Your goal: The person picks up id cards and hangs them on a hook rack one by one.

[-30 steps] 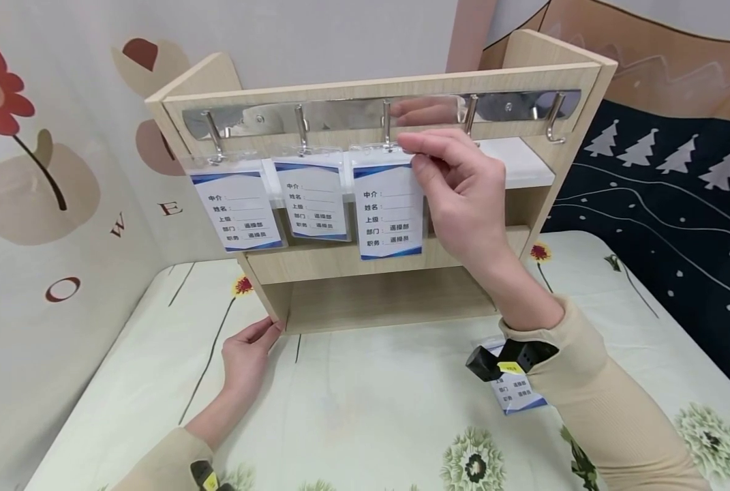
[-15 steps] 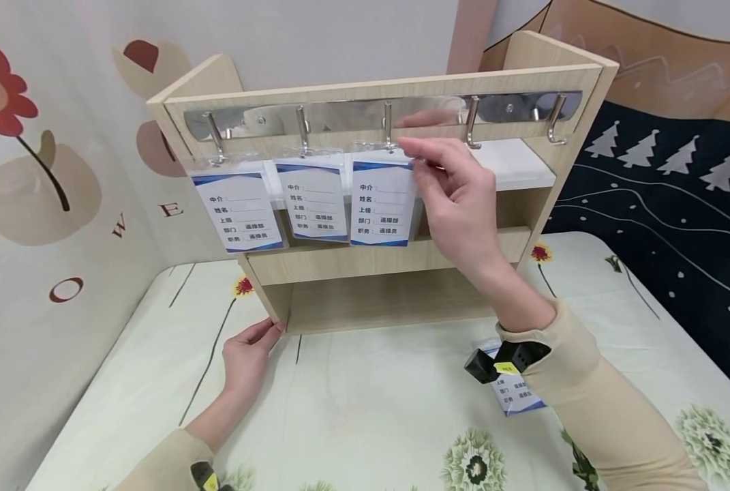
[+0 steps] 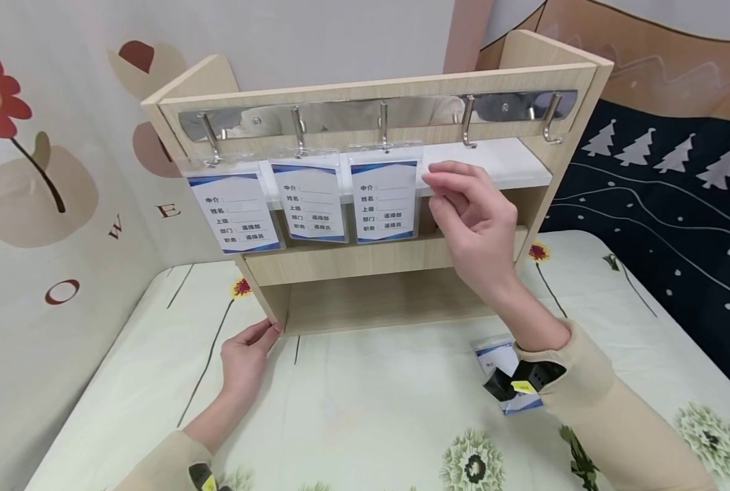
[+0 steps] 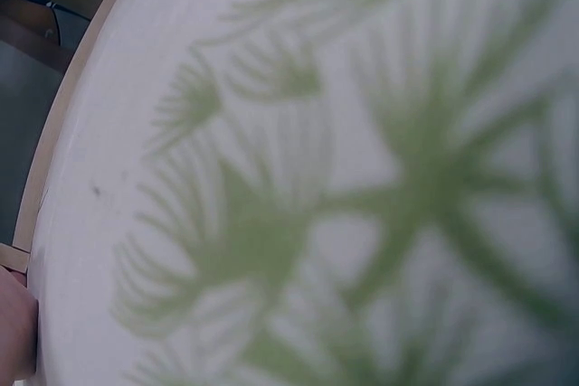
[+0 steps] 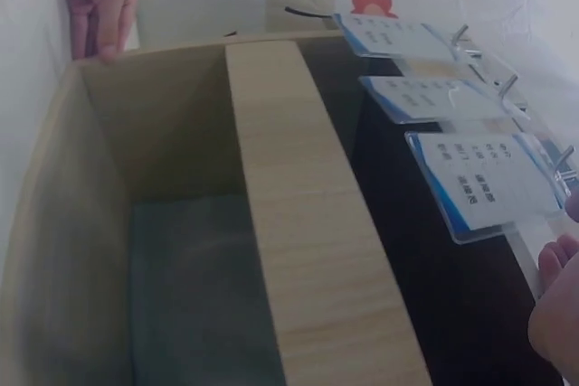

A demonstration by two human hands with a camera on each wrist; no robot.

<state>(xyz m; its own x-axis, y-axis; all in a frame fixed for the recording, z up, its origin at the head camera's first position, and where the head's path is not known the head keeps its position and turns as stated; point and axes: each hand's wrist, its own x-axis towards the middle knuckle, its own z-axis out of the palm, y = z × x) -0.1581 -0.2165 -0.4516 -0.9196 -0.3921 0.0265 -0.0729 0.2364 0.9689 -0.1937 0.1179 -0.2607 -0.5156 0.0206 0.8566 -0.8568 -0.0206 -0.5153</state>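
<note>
Hanging free beside the relaxed, released right hand (image 3: 472,218): third badge (image 3: 385,201).

Two hooks free, three taken

Three badge holders (image 3: 384,200) curtain the wooden rack's (image 3: 377,262) left and middle; the two right hooks (image 3: 467,123) hang bare, with open shelf behind. The right hand (image 3: 472,218) hovers there; the bottom compartment gapes unobstructed.

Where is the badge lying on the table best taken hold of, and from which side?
Probably by its far short edge, pinched from above. The badge on the table lies flat on the cloth, its near end hidden under the right wrist's camera, so only the far end is free. The right hand is nearest and holds nothing.
</note>
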